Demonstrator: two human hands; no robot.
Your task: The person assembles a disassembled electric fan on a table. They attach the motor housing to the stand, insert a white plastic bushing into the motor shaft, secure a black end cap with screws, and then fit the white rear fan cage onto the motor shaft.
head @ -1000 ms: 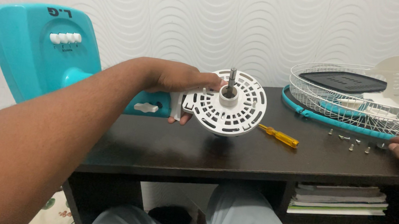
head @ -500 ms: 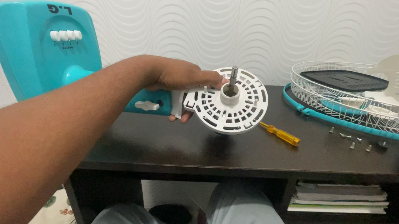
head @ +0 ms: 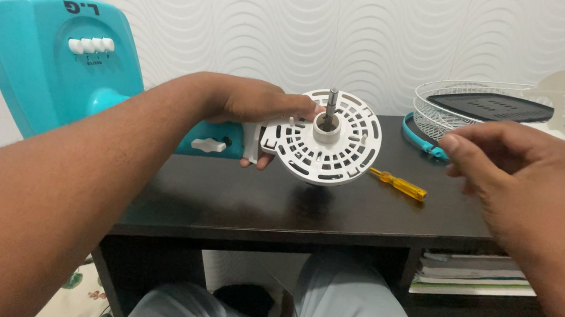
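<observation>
Dark desk: left hand grips white fan motor housing (shaft up).

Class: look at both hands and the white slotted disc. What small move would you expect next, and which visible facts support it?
Probably the right hand, fingertips pinched together in mid-air, goes on to the white slotted disc. The left hand steadies that disc beside its metal shaft. Whether the pinch holds anything cannot be seen.
</observation>
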